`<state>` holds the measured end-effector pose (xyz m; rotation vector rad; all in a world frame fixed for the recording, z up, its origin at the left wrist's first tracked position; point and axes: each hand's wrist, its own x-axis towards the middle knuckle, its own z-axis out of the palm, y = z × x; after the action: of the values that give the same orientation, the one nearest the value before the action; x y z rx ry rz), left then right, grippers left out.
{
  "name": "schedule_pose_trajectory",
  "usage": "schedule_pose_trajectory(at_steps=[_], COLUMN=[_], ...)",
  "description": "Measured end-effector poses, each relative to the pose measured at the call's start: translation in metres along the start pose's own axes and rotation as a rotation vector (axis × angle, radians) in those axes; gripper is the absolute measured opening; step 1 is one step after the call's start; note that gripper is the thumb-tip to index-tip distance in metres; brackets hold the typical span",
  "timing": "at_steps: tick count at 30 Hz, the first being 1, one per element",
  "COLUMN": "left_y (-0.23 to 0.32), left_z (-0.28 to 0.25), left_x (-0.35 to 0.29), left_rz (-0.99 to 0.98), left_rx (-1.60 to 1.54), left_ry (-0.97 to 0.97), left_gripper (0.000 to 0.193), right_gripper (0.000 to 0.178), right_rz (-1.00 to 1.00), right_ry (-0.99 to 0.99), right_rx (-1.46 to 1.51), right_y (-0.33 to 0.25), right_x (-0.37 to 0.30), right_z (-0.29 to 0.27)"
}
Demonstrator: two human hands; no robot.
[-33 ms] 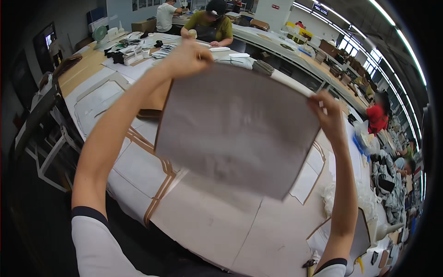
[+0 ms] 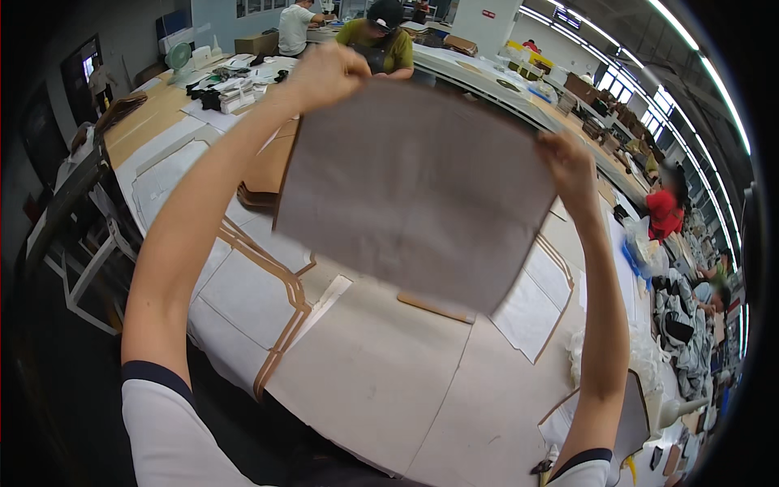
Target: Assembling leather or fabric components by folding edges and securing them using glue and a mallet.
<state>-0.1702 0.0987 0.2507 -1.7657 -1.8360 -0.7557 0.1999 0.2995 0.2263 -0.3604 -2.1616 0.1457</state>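
A broad grey-brown sheet [image 2: 418, 195], perhaps leather or fabric, hangs above the table between my two hands. My left hand [image 2: 331, 77] pinches its upper left corner, fingers closed. At its upper right corner, my right hand [image 2: 568, 162] is also closed on the edge. The sheet is slightly blurred and its lower edge is clear of the tabletop. Beneath that edge a brown-edged strip [image 2: 434, 308] peeks out on the pale table [image 2: 381, 373]. Part of the table behind the sheet is hidden.
White panels with brown edges [image 2: 243, 284] lie left, and another white panel [image 2: 531, 300] lies right. Tan pieces [image 2: 268, 174] sit behind the sheet's left side. A person in an olive shirt [image 2: 398, 49] works across the table. A white bottle [image 2: 677, 410] lies at the right.
Both hands have lifted the sheet up and away from me. Its lower edge now sits higher, uncovering the brown-edged strip and more of the white panel on the right.
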Motion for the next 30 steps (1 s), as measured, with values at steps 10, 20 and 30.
schedule_pose_trajectory(at_steps=[10,20,30], left_y=[-0.159,-0.162,-0.15], left_z=[0.007,0.158,0.152], left_x=[-0.085,-0.283,-0.276], left_rz=[-0.059,-0.384,-0.392], left_rx=[0.646,0.438,0.435], left_ry=[0.506,0.256,0.376], left_gripper=[0.015,0.019,0.022], right_gripper=[0.013,0.027,0.027], right_rz=[-0.519,-0.506,-0.496], right_ry=[0.345,-0.133,0.07], right_rx=[-0.072,-0.094,-0.109], right_y=[-0.05,-0.036,-0.047], right_x=[0.084,-0.077,-0.062], right_z=[0.214,0.333,0.308])
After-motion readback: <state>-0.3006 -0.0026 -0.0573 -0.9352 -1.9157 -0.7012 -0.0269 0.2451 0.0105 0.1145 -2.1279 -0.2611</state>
